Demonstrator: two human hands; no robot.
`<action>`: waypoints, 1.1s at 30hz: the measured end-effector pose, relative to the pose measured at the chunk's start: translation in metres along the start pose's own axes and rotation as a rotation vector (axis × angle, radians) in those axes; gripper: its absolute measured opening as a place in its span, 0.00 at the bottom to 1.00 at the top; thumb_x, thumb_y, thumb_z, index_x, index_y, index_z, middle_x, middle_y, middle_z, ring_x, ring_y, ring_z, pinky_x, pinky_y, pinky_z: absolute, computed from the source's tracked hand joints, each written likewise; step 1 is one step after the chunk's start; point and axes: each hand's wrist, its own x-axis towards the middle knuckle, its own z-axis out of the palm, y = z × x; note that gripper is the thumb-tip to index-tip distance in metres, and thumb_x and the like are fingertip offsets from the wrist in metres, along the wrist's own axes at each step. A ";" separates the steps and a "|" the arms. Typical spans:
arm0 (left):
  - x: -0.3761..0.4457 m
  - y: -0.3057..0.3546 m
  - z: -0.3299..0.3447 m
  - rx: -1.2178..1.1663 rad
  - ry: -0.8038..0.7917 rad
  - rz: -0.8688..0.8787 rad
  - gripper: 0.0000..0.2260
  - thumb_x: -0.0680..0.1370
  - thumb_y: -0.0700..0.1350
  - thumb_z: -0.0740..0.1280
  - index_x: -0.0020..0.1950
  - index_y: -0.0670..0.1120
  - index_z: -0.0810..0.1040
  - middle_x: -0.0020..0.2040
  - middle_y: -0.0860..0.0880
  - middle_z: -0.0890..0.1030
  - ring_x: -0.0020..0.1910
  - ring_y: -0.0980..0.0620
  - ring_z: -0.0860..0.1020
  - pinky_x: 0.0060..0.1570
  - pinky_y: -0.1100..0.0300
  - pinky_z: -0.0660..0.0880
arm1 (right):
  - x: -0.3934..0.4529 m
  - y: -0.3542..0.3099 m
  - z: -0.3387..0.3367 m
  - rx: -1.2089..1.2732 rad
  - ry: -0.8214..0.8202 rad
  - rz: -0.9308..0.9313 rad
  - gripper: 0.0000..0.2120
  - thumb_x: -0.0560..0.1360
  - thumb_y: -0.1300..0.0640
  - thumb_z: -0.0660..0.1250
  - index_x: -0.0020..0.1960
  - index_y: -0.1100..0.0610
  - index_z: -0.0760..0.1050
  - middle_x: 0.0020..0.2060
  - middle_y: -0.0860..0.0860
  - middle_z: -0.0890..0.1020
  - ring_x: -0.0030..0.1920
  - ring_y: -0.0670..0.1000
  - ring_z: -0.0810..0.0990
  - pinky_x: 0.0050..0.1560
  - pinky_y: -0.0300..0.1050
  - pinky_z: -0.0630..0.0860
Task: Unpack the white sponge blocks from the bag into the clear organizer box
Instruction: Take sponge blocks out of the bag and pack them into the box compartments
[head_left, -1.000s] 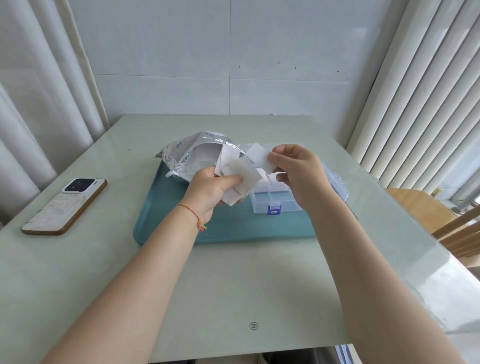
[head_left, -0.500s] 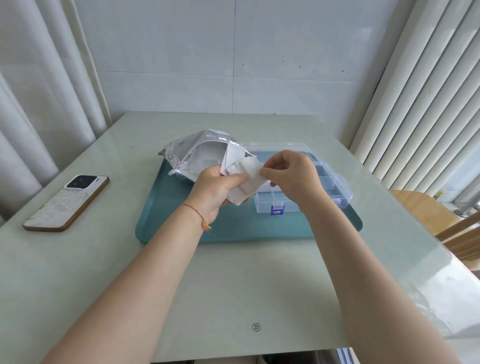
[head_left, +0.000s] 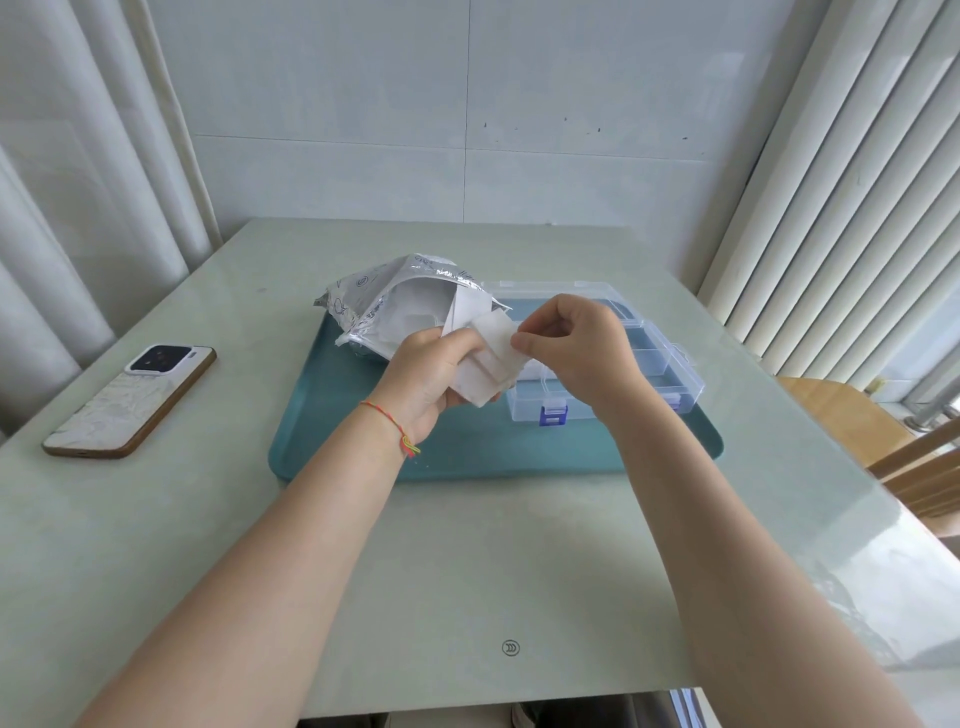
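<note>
Left hand (head_left: 431, 374) grip clamped on sponge stack (head_left: 480, 376), above tray (head_left: 332, 441) left of box (head_left: 649, 358). Right hand (head_left: 576, 348) pinches top sponge (head_left: 493, 335): peel one off, drop into near compartment.

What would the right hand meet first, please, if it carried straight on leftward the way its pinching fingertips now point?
Probably the left hand, which grips the same white sponge blocks that the right hand pinches; depth is unclear.
</note>
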 end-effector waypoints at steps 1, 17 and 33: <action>0.001 0.000 -0.001 -0.007 0.011 -0.010 0.12 0.78 0.39 0.64 0.57 0.35 0.79 0.46 0.38 0.81 0.43 0.40 0.81 0.33 0.55 0.78 | 0.000 0.000 0.000 -0.009 0.002 -0.007 0.08 0.71 0.60 0.74 0.38 0.51 0.77 0.36 0.47 0.82 0.37 0.47 0.78 0.37 0.36 0.71; -0.002 -0.001 -0.005 0.060 -0.183 0.020 0.07 0.78 0.31 0.65 0.51 0.41 0.79 0.43 0.45 0.84 0.39 0.47 0.84 0.36 0.58 0.81 | 0.002 0.005 -0.004 0.024 0.047 0.043 0.04 0.72 0.58 0.73 0.40 0.53 0.79 0.35 0.45 0.81 0.36 0.45 0.77 0.37 0.36 0.72; 0.000 -0.002 -0.006 0.063 -0.143 0.038 0.07 0.78 0.31 0.65 0.51 0.39 0.79 0.45 0.42 0.84 0.41 0.45 0.84 0.38 0.57 0.81 | 0.002 0.004 -0.002 0.041 -0.022 0.050 0.06 0.74 0.56 0.73 0.41 0.53 0.77 0.34 0.46 0.78 0.32 0.44 0.73 0.34 0.36 0.70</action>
